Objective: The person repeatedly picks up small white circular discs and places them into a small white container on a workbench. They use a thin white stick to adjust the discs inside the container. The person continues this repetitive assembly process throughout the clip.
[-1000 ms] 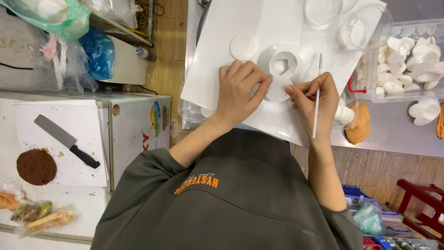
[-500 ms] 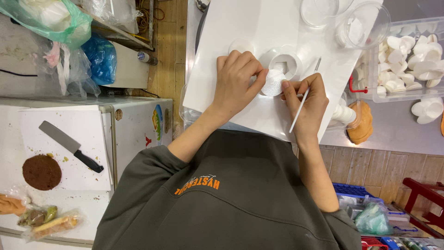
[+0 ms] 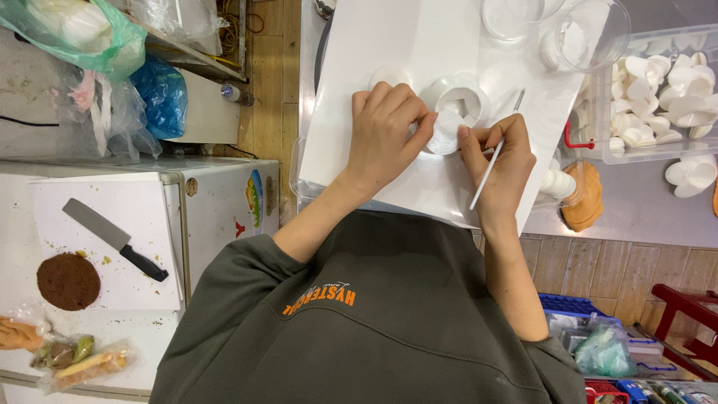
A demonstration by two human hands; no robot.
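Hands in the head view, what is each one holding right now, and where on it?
Left hand pinches the white petal-shaped piece at its left edge. Right hand touches that piece with a fingertip and grips a thin white stick near its middle.

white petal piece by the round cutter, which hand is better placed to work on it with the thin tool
Right, probably: the right hand already grips the thin tool beside the white petal piece, while the left hand pinches that piece.
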